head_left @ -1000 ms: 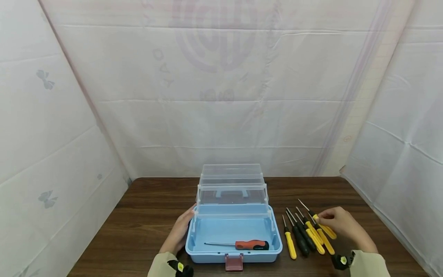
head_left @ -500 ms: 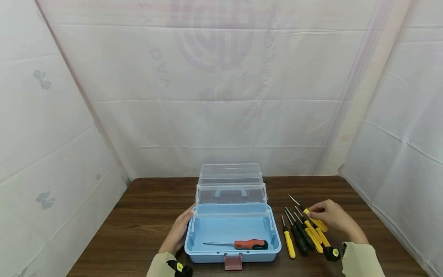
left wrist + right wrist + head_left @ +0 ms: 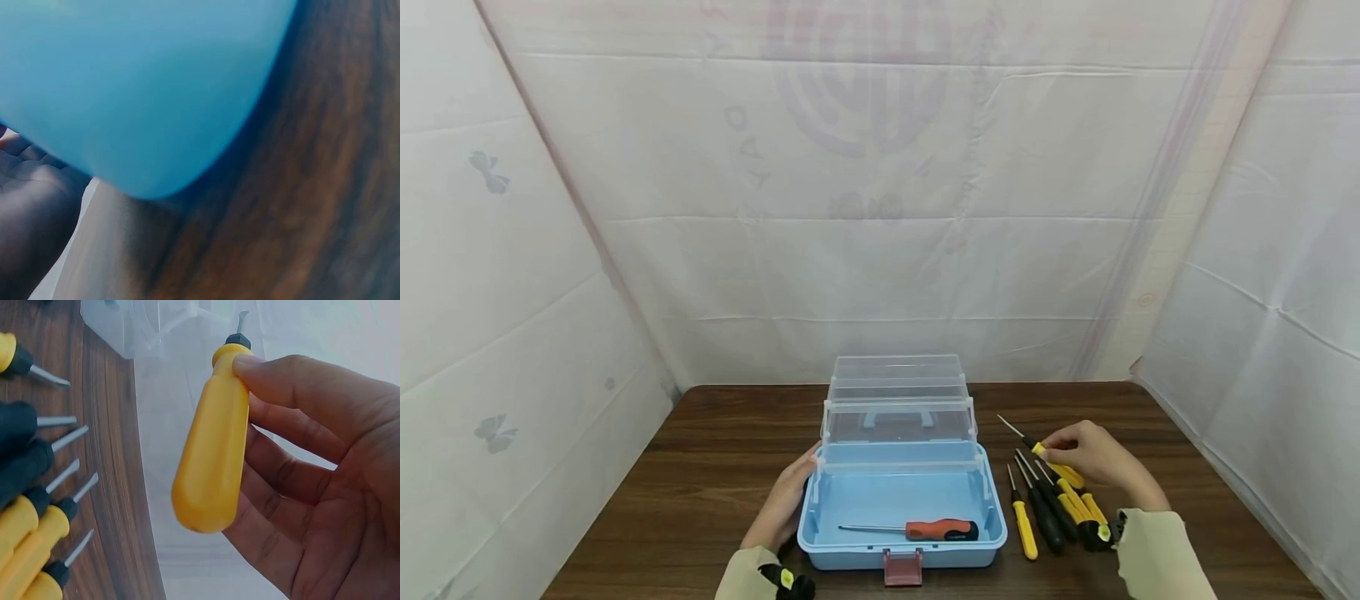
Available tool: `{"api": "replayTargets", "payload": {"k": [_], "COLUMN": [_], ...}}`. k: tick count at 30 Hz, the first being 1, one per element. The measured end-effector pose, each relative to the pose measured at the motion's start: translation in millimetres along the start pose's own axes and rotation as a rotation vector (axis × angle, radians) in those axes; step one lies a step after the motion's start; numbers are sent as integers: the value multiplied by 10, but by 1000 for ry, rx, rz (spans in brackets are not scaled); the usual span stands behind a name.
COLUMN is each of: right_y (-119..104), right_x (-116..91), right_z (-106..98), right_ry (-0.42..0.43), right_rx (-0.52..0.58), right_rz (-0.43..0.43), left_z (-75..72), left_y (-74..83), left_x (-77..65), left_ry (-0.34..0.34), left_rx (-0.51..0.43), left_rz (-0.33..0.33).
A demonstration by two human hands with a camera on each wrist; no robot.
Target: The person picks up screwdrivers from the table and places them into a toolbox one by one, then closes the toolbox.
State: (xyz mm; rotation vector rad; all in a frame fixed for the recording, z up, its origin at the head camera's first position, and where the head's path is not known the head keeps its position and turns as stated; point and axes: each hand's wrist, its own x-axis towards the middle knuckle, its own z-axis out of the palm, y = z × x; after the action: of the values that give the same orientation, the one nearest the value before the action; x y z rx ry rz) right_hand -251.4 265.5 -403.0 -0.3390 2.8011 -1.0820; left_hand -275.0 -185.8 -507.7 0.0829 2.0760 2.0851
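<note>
My right hand (image 3: pixel 1090 454) pinches a yellow-handled screwdriver (image 3: pixel 209 456) near the collar, thumb (image 3: pixel 269 375) on one side and fingers behind. Its shaft points away to the back left, above the other screwdrivers. Along the left wall of an open light-blue toolbox (image 3: pixel 850 560) lies my left hand (image 3: pixel 784 498), touching it near the rim; its fingertips are partly hidden. A red and black screwdriver (image 3: pixel 942 530) lies inside the box, close to the front wall, shaft to the left. In the left wrist view the box's rounded corner (image 3: pixel 144 144) overlaps the palm.
Several screwdrivers with yellow handles (image 3: pixel 1026 532) or black handles (image 3: pixel 1047 523) lie on the dark wooden table (image 3: pixel 715 475), right of the box. The clear lid and trays (image 3: pixel 898 387) stand raised at the back. White cloth walls (image 3: pixel 850 275) surround the table.
My right hand has moved left and slightly away, carrying the yellow screwdriver over the pile toward the box. The left hand and the red screwdriver keep their places.
</note>
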Motion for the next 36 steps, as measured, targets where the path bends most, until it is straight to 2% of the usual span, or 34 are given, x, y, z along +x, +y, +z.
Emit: {"api": "replayTargets", "payload": {"k": [9,19,27,36], "right_y": [-112,-296,-421,-510], "right_x": [96,222,346,436], "right_z": [58,109,145,211], "right_ry": [-8,-19,-22,-44], "right_rx": [-11,41,-3,-1], "right_rz": [-58,-56,-138,-159], "left_z": [-9,-15,-21,-32], "left_y": [-11,-1,2,2], "left_x": [1,-23,-20,-12], "left_ry": [-6,-2,5,3], "left_rx": [-1,-6,-2,10], "left_rz": [7,8,-4,-1]}}
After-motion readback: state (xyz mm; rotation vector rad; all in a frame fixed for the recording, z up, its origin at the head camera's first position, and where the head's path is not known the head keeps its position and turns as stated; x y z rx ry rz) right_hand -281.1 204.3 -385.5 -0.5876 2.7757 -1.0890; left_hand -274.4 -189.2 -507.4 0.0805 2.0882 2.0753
